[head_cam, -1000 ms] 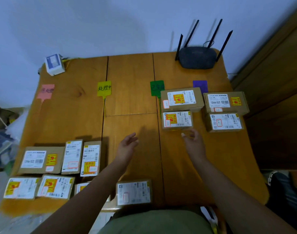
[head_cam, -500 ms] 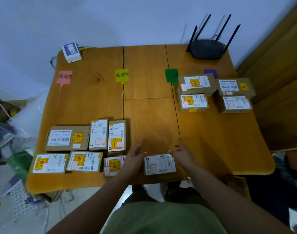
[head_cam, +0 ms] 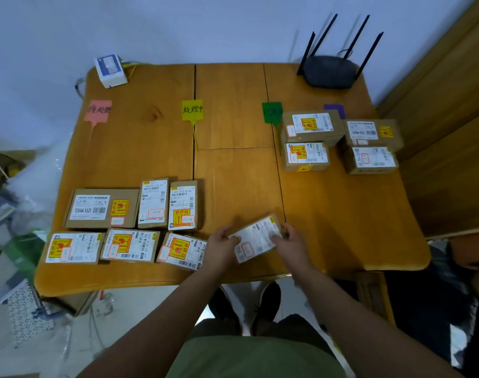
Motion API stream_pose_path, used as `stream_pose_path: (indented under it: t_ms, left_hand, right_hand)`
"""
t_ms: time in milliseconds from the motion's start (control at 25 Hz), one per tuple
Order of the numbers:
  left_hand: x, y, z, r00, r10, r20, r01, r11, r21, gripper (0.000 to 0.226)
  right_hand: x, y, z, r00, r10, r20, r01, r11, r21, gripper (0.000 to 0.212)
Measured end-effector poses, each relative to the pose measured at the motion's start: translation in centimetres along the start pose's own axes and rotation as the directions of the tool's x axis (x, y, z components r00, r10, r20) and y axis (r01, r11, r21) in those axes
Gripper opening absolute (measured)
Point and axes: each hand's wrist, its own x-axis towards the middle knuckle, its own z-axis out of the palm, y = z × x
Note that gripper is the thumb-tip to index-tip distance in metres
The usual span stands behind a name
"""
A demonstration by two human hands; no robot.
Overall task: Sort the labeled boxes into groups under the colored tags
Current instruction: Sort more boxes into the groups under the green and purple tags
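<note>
My left hand (head_cam: pixel 222 248) and my right hand (head_cam: pixel 292 242) both grip a small white-labeled box (head_cam: pixel 256 238), tilted, near the front edge of the wooden table (head_cam: pixel 233 170). Four tags lie across the table's far half: pink (head_cam: pixel 98 110), yellow (head_cam: pixel 192 109), green (head_cam: pixel 272 112) and purple (head_cam: pixel 335 110). Two boxes (head_cam: pixel 309 140) sit below the green tag and two boxes (head_cam: pixel 370 145) below the purple one. Several unsorted labeled boxes (head_cam: pixel 129 222) lie in two rows at the front left.
A black router (head_cam: pixel 331 70) with antennas stands at the back right corner. A small white and blue box (head_cam: pixel 110 69) sits at the back left corner. Clutter and plastic lie on the floor at the left. A wooden panel rises at the right.
Both hands came back from the middle of the table to the front edge, closed on the small white-labeled box and tilted it up. My head moved, shifting the view.
</note>
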Motion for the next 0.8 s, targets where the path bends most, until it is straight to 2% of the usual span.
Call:
stream_pose_path:
  t_ms: [80,160,280,400,520,800]
  left_hand:
    - [-1.3,1.7,0.0,0.997,-0.076,0.022,0.079,0.963,-0.256,0.044]
    - [-3.3,3.7,-0.4,0.986,-0.092,0.143,0.152,0.849,-0.505,0.037]
    - [-6.2,6.4,-1.4,0.978,0.02,0.208,0.124,0.747,-0.654,0.033]
    - [-7.9,8.9,-2.3,0.975,0.148,0.164,0.01,0.71,-0.704,0.036]
    - [-8.8,10.7,-3.0,0.966,0.24,0.096,-0.089,0.66,-0.746,0.037]
    - [-9.2,12.5,-3.4,0.951,0.299,0.078,-0.144,0.652,-0.745,0.037]
  right_hand:
    - [0.2,-4.2,-1.8,0.98,-0.198,-0.025,0.197,0.979,-0.056,0.039]
    - [-0.3,-10.0,-3.6,0.906,-0.422,0.008,0.421,0.901,-0.106,0.036]
    - [-2.5,-18.4,-5.7,0.786,-0.6,0.152,0.614,0.785,-0.076,0.034]
    - [-5.1,-24.0,-6.9,0.722,-0.64,0.262,0.663,0.749,0.003,0.031]
    - [-6.7,-27.3,-7.6,0.685,-0.672,0.281,0.694,0.719,0.028,0.031]
    - [-7.0,-29.2,-8.0,0.654,-0.697,0.294,0.709,0.7,0.083,0.03]
